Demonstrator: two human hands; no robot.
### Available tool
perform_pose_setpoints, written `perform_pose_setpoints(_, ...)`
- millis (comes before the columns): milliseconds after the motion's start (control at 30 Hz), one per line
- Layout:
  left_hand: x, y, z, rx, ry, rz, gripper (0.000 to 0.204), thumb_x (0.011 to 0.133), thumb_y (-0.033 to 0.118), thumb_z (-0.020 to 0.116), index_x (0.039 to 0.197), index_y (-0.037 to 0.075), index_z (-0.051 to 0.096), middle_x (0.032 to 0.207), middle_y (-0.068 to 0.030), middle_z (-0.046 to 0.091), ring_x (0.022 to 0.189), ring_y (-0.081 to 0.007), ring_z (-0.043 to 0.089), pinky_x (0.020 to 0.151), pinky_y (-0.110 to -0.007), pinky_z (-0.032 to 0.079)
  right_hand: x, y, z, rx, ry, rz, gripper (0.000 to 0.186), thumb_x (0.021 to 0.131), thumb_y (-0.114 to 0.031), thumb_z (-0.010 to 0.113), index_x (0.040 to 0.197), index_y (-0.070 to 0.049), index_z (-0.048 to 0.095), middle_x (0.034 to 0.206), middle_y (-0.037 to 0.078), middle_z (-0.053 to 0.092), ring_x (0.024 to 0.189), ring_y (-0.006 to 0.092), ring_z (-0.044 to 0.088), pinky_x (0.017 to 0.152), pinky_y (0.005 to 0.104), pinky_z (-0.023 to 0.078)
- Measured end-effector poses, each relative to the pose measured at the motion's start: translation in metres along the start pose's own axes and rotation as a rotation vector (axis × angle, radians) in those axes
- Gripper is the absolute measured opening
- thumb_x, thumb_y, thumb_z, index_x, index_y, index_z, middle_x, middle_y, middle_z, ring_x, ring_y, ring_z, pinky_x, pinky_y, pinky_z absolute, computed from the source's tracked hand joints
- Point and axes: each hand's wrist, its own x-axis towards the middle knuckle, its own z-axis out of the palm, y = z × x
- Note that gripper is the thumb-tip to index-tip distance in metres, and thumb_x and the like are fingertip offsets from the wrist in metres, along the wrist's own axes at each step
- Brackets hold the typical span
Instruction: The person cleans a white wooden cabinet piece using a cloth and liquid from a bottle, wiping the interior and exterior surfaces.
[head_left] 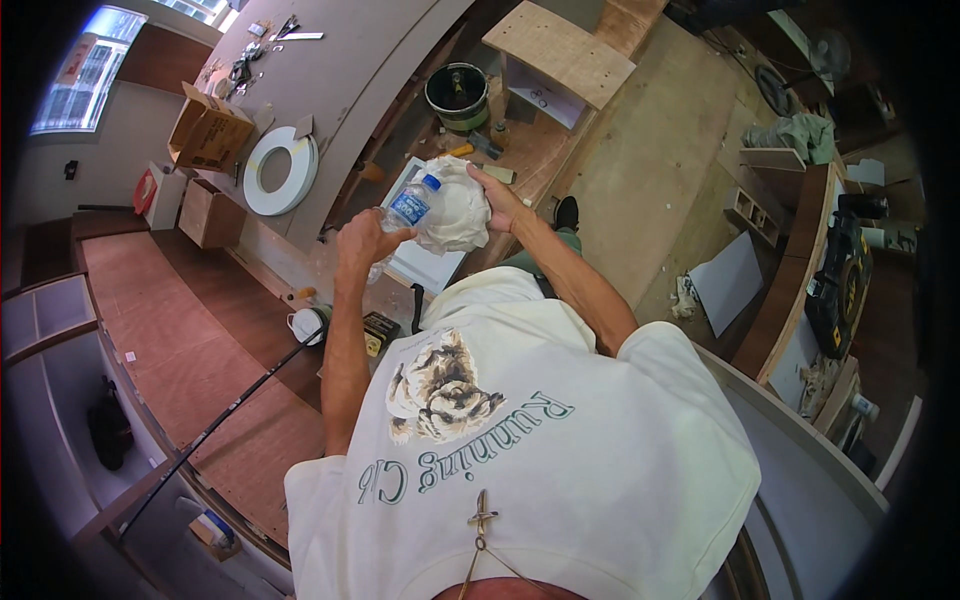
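Observation:
My left hand (366, 240) is closed round the lower part of a clear plastic bottle (410, 204) with a blue cap and blue label. The bottle leans, its cap pointing up and right. My right hand (502, 202) grips the edge of a crumpled white cloth (462, 212), which spreads right behind the bottle. Whether bottle and cloth touch I cannot tell. Beneath both hands lies a white panel (428, 266), partly covered by the cloth.
Beyond the cloth are a hammer (484, 146), a dark bucket (457, 112) and a wooden bench-like piece (560, 52). At left, the large table (345, 90) bears a white edging roll (309, 172) and a cardboard box (212, 135). A black tool case (836, 280) stands at right.

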Motion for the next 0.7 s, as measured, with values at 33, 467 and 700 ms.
perform_pose_setpoints(33,0.000,0.001,-0.002,0.023,-0.021,-0.017,0.073,0.071,0.061,0.082,0.115,0.002,0.075,0.108,-0.0214,0.075,0.101,-0.0357,0.073,0.086,-0.046,0.057,0.000,0.000,0.000,-0.003,0.012,0.002,0.051,0.108,-0.043,0.047,0.144,-0.007,0.054,0.140,0.011,0.063,0.127,0.0260,0.063,0.112,0.0443,0.048)
perform_pose_setpoints(467,0.000,-0.007,-0.017,0.015,0.014,0.027,0.071,0.073,0.055,0.082,0.118,0.002,0.074,0.108,-0.0222,0.075,0.103,-0.0361,0.072,0.091,-0.047,0.055,0.012,-0.003,-0.003,-0.008,0.014,0.037,0.052,0.108,-0.044,0.047,0.143,-0.007,0.055,0.140,0.011,0.064,0.127,0.0261,0.063,0.113,0.0435,0.047)
perform_pose_setpoints(700,0.002,-0.013,-0.022,0.034,0.038,0.022,0.068,0.072,0.055,0.083,0.115,0.003,0.075,0.106,-0.0215,0.075,0.102,-0.0366,0.072,0.089,-0.047,0.055,0.017,-0.004,0.001,-0.012,0.021,0.054,0.052,0.108,-0.044,0.048,0.144,-0.006,0.054,0.141,0.011,0.063,0.128,0.0266,0.061,0.114,0.0439,0.046)
